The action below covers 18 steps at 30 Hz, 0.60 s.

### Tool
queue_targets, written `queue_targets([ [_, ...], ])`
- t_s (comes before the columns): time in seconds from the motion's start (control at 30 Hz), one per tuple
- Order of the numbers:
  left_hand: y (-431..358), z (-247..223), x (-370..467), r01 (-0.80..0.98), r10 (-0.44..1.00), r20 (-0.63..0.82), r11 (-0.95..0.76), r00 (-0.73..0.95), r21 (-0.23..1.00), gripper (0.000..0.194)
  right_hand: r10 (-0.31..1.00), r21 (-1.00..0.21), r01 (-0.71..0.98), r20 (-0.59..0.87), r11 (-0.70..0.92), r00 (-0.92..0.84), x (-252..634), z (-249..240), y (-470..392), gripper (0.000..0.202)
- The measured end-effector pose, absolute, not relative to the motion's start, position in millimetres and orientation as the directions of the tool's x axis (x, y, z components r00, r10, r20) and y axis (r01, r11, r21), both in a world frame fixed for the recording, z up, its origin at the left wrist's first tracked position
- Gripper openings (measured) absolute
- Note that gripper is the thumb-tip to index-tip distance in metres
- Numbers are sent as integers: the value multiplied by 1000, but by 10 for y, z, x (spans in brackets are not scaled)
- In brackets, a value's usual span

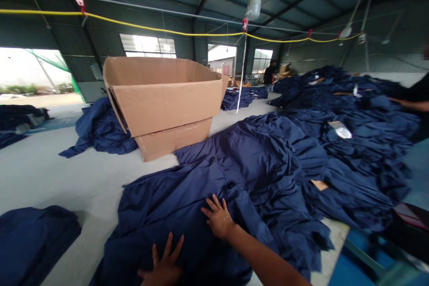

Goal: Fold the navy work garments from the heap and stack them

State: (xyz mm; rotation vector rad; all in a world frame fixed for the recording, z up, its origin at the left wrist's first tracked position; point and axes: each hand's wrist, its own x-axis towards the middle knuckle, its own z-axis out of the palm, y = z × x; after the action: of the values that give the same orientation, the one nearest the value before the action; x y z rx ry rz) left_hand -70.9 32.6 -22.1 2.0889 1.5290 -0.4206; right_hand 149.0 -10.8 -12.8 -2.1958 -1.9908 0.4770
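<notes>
A navy blue garment [197, 178] lies spread over the pale table in front of me, its cloth wrinkled. Low in the view, my left hand [164, 263] rests on it with the fingers spread. My right hand [219, 219] is farther forward and to the right, also flat on the cloth with its fingers apart. Neither hand grips anything. The garment's far and right sides run into a heap of similar navy garments [362, 152], so I cannot tell where it ends.
A large open cardboard box [167, 103] stands on the table [67, 174] beyond the garment. Folded navy cloth [33, 241] lies at the near left, a crumpled pile [103, 129] beside the box. A person's arm [414, 105] shows at right; another person [270, 73] stands far back. A yellow cable [161, 30] hangs overhead.
</notes>
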Motion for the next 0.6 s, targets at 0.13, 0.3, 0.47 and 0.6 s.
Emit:
queue_targets([
  [0.13,423,-65,-198,933,826,-434,-334,360,137,60,952,-278,918,34,-283,303,1961,27,-222,56],
  [0.3,243,-77,863,536,612,-60,-635,788,556,67,810,-404,737,-17,-542,586,2539,57,-381,67],
  [0.47,-80,-273,1509,596,581,-223,-596,783,538,79,782,-588,581,-150,-563,605,2837,-112,-471,59],
  [0.6,-265,-146,1715,745,667,-340,-547,663,381,93,804,-675,525,-173,-517,569,2891,-215,-457,42],
])
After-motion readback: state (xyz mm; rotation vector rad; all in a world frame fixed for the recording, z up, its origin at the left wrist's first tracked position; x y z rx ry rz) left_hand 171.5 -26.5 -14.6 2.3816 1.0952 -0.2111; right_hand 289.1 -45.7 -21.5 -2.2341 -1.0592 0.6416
